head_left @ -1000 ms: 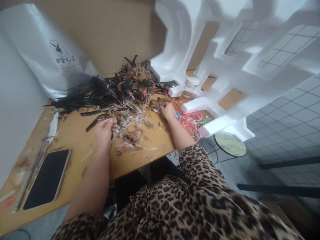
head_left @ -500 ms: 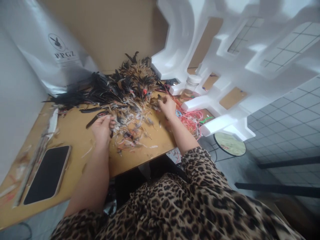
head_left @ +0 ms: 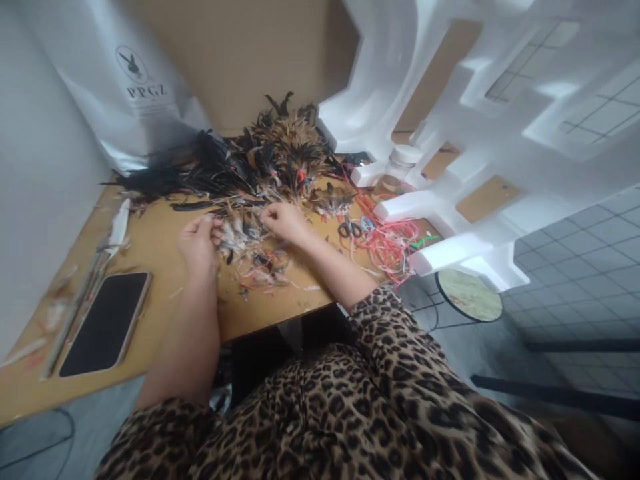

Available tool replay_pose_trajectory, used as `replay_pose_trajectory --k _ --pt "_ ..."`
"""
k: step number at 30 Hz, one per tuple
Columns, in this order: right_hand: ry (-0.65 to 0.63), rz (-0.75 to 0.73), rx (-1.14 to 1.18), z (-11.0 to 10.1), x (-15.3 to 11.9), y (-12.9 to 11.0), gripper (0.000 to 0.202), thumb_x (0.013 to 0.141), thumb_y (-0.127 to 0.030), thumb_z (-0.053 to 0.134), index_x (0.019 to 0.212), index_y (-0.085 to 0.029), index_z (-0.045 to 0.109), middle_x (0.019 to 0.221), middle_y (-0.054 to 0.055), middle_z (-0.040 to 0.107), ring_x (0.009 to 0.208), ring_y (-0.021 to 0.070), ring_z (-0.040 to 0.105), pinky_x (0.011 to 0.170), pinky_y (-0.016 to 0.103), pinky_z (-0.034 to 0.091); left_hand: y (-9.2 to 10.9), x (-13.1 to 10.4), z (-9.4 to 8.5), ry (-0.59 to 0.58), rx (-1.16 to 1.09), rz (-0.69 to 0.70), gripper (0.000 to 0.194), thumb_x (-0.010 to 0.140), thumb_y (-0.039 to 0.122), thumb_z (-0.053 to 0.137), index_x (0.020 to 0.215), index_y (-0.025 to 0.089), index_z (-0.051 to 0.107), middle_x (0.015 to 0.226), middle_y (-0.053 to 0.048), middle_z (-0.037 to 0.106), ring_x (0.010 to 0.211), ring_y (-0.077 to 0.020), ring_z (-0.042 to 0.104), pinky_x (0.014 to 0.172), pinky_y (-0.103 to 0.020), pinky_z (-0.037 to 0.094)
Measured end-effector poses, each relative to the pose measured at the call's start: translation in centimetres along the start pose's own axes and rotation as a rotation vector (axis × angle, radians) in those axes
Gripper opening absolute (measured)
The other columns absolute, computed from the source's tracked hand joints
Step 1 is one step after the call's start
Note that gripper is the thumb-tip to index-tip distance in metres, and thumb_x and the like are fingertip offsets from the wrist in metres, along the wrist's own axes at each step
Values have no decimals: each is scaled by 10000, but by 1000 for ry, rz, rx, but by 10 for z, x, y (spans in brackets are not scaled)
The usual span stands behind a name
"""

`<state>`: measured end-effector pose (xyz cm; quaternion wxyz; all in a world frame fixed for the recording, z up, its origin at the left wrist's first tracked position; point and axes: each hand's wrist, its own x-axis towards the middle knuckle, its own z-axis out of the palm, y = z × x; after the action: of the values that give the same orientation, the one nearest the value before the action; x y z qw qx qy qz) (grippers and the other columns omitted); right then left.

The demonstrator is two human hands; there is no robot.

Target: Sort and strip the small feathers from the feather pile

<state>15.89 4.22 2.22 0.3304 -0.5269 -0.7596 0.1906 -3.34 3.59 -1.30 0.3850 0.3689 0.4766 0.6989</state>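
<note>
Dark and brown feathers (head_left: 290, 143) are heaped at the back of the wooden table (head_left: 165, 260). In front of them lie loose pale and brown feathers (head_left: 240, 230). My left hand (head_left: 199, 240) is closed at the left edge of these loose feathers; what its fingers pinch is too small to make out. My right hand (head_left: 284, 221) is curled closed over their right side, and its fingertips hide whatever is in them. A small feather bunch (head_left: 331, 199) lies right of my right hand, with black-handled scissors (head_left: 350, 229) just in front of it.
A phone (head_left: 106, 323) and a thin stick (head_left: 75, 310) lie at the left. Pink strings (head_left: 393, 243) and a lidded jar (head_left: 400, 167) are at the right, beside a large white foam piece (head_left: 435, 207). A silver bag (head_left: 145, 113) stands behind.
My right hand has moved left, from the small feather bunch to the loose feathers near my left hand. The scissors have come into view. The dark strip by my left hand no longer shows.
</note>
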Motion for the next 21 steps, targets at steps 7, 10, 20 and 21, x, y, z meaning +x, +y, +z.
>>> replay_pose_trajectory --k 7,10,20,21 --pt "-142 -48 -83 35 14 -19 181 746 -288 502 732 -204 662 800 -4 667 758 145 563 680 249 350 4 -3 2 -7 -10 30 162 742 232 590 801 82 599 608 12 594 386 -22 408 354 -178 244" --pt "-187 -79 -143 47 11 -30 169 748 -274 498 741 -209 654 806 11 670 780 165 571 712 267 364 3 -2 0 -3 -25 44 151 752 221 576 795 79 600 586 17 584 365 -21 389 342 -188 218" --pt "-207 16 -267 65 14 -35 278 787 -400 461 880 -201 631 923 75 673 868 222 599 769 330 424 1 0 1 38 -102 16 149 728 247 592 739 98 601 533 12 563 334 -33 364 321 -186 180" --pt "-228 25 -274 65 14 -35 262 784 -381 462 872 -203 633 918 74 673 867 219 599 771 327 426 1 0 1 36 -101 15 156 717 259 602 728 104 605 533 10 562 334 -32 362 320 -183 177"
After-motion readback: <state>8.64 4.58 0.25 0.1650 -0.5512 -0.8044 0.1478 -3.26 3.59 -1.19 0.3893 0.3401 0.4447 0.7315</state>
